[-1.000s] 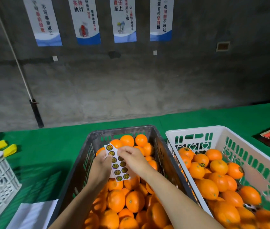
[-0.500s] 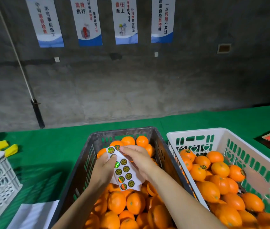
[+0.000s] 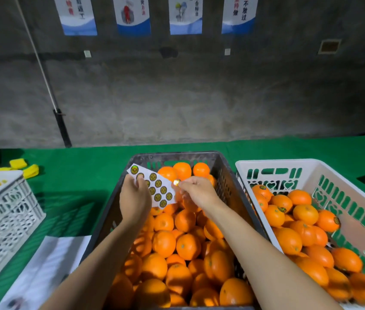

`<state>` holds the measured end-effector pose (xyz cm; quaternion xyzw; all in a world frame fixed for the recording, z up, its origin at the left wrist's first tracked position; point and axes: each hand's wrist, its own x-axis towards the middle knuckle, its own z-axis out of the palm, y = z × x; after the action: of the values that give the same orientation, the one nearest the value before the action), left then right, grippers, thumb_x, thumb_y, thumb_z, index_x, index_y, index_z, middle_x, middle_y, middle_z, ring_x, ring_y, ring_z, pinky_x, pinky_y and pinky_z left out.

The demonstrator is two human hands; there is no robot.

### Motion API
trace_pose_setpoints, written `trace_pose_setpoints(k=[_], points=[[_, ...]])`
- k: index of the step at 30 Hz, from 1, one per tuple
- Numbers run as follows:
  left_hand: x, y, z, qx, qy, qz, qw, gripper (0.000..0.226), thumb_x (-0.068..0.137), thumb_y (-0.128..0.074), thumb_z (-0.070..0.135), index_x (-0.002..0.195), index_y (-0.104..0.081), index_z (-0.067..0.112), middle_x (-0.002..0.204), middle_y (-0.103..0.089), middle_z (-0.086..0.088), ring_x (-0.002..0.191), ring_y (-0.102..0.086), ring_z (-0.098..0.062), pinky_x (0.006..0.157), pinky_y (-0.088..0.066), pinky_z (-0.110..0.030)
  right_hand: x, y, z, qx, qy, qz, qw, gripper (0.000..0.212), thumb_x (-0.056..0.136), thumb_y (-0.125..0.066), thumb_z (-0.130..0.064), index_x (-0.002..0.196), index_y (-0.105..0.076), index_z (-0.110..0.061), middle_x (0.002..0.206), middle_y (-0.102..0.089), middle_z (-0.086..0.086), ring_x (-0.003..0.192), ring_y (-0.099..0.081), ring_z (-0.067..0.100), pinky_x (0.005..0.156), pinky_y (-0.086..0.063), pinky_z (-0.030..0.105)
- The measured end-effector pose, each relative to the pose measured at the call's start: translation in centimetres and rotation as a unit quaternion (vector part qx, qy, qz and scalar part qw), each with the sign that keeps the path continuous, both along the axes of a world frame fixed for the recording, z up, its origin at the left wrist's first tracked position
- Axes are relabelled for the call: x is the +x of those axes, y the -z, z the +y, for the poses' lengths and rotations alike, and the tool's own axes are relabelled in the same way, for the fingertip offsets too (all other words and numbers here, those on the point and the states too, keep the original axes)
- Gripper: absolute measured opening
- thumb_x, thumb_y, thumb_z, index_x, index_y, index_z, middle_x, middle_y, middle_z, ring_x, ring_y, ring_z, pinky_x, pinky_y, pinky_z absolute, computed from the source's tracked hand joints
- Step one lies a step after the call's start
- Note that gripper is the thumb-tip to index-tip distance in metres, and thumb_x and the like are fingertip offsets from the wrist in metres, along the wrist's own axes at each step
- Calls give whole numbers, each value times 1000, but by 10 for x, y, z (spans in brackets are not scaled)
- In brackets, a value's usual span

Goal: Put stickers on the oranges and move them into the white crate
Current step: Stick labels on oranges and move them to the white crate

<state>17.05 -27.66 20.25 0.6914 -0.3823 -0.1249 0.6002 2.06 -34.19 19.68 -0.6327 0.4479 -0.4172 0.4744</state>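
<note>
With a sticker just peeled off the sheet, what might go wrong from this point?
1. The sticker is pinched at the right hand fingertips; it may curl or cling to the fingers instead of an orange.
2. The left hand holds the sticker sheet by one edge over the dark crate; it could slip in among the unlabelled oranges.

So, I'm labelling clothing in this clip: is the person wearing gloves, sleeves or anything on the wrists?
No. The left hand and right hand are bare, and both forearms are uncovered as far as the frame shows. No gloves, sleeves, watch, ring or bracelet is visible.
</note>
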Motion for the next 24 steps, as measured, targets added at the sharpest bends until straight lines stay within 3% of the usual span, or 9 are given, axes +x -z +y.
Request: trace_pose_setpoints(k=[3,5,7,9,14,17,20,22,24], points=[[5,0,-2,-8,-35,13,999,29,101,-40,27,74,-37,16,72,-52,-6,69,-56,-31,65,-47,-43,11,11,7,28,-106,116,987,28,92,-65,-16,65,-60,-16,62,-59,3,55,-51,13,56,-42,27],[6,1,-2,-12,-36,19,999,29,101,-40,26,74,-38,16,72,-51,-4,66,-52,-26,65,-46,-42,16,19,14,93,-223,215,946,13,94,-65,-23,84,-68,-16,70,-65,-3,61,-59,10,55,-49,23],[5,0,-2,-10,-26,29,999,28,101,-40,27,76,-39,15,75,-55,-10,67,-56,-28,67,-51,-48,22,28,22,110,-309,288,900,17,95,-63,-26,103,-70,-14,78,-66,-4,69,-63,9,61,-53,23],[4,0,-2,-10,-17,40,999,27,101,-39,28,78,-39,14,83,-60,-22,75,-63,-38,73,-54,-56,30,37,30,116,-353,310,875,17,97,-62,-26,109,-68,-15,81,-65,-2,73,-64,10,66,-54,25],[2,-3,1,-10,-18,36,999,29,101,-40,29,74,-36,18,86,-61,-22,82,-64,-42,74,-55,-58,49,47,46,133,-391,286,865,25,99,-61,-27,121,-58,-15,90,-66,-1,79,-66,9,71,-56,24],[1,-2,1,-11,-10,44,999,29,102,-41,27,75,-37,18,82,-64,-16,74,-67,-33,68,-58,-52,56,52,53,125,-393,305,858,40,98,-61,-26,135,-54,-11,97,-69,-3,84,-66,6,75,-57,25],[-2,-1,0,-14,-3,46,999,31,102,-43,26,73,-36,22,67,-56,2,56,-59,-13,55,-50,-36,61,57,59,90,-395,337,850,35,95,-63,-26,127,-60,-11,109,-73,2,93,-69,11,82,-58,30],[-2,-1,0,-12,4,44,999,32,102,-44,26,72,-34,24,66,-53,4,56,-57,-12,57,-48,-33,62,57,62,63,-390,342,853,31,94,-63,-25,121,-64,-10,112,-73,6,97,-70,16,81,-58,32],[-2,0,0,-5,10,39,999,28,103,-43,27,76,-39,20,71,-61,0,62,-64,-15,59,-55,-36,62,55,64,26,-384,344,857,28,93,-65,-25,116,-66,-10,107,-74,7,89,-69,17,74,-56,29]])
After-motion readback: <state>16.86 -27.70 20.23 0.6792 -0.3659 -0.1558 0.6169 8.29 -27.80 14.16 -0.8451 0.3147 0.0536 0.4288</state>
